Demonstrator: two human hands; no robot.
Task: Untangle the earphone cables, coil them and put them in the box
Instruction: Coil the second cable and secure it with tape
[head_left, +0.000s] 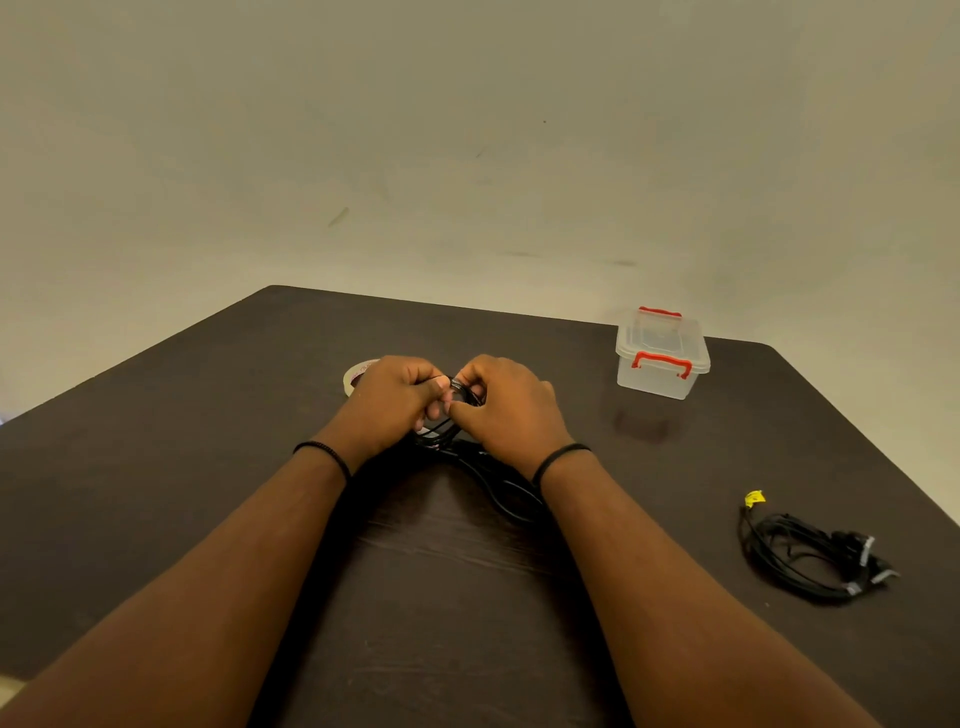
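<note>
Together, left hand (392, 402) and right hand (506, 408) grip a thin, black, looped earphone cable (457, 410).

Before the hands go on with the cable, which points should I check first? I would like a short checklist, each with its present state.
1. Both hands hold the cable: left hand and right hand are closed on it. Ok.
2. Cable fully coiled: a loop trails on the table. Not ok.
3. Box open to receive cables: lid on. Not ok.
4. Second cable bundle coiled: loose heap. Not ok.
5. Tape roll within reach: behind the left hand. Ok.
6. Knots left in the held cable: cannot tell.
</note>
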